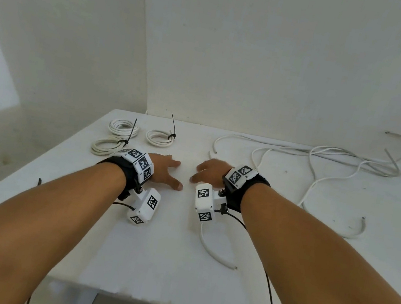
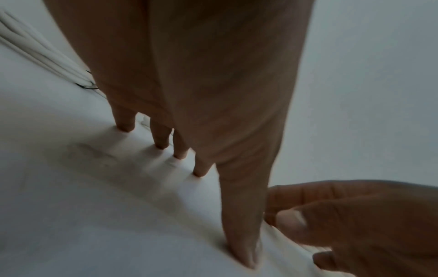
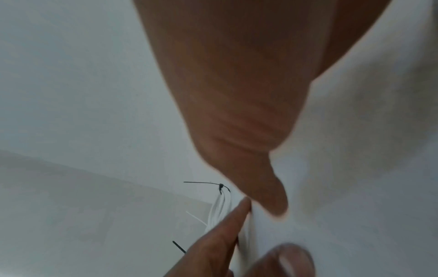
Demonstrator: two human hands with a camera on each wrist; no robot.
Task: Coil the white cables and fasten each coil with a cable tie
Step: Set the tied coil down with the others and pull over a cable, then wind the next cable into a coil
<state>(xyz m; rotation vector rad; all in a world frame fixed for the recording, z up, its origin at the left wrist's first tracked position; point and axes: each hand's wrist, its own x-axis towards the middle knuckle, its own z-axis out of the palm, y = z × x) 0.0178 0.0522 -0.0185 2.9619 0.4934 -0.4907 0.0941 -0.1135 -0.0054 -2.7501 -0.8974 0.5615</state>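
Three white cable coils lie at the table's back left [image 1: 124,127] [image 1: 160,137] [image 1: 106,146], each bound with a black cable tie [image 1: 172,133]. Loose white cables [image 1: 326,157] sprawl across the back right. My left hand [image 1: 166,172] rests palm down in the middle of the table, its spread fingertips [image 2: 161,144] touching the surface and holding nothing. My right hand [image 1: 209,173] lies palm down just to its right, thumb tips nearly meeting, also holding nothing. In the blurred right wrist view my right hand [image 3: 237,112] fills the middle, with one tied coil [image 3: 219,208] beyond it.
A short curved cable piece [image 1: 214,255] lies by my right forearm. Another loose cable end [image 1: 356,231] curls at the right. The white table [image 1: 173,274] meets white walls at the back and left; its front edge is near my elbows.
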